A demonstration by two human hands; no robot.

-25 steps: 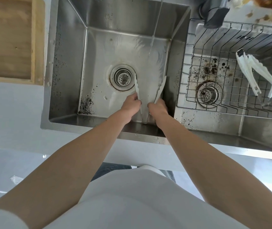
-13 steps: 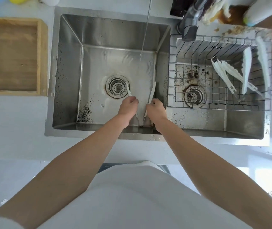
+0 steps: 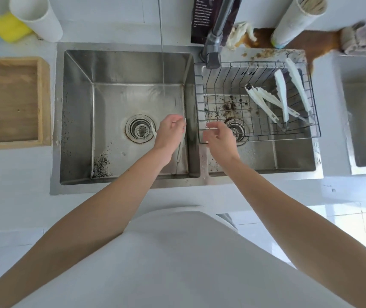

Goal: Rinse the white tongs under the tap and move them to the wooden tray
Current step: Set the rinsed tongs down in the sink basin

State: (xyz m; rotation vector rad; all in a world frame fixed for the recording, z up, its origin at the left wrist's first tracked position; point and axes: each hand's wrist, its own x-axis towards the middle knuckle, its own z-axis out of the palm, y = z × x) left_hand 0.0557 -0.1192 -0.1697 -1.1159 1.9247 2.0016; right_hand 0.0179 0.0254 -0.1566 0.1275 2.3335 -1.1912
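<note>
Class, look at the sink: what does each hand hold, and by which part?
The left hand holds the white tongs partway along their arms; the right hand holds nothing.

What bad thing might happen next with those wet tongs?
Only the left hand grips the white tongs; wet plastic might slip into the sink, where black grit sits. Carrying them to the wooden tray may drip water across the counter.
</note>
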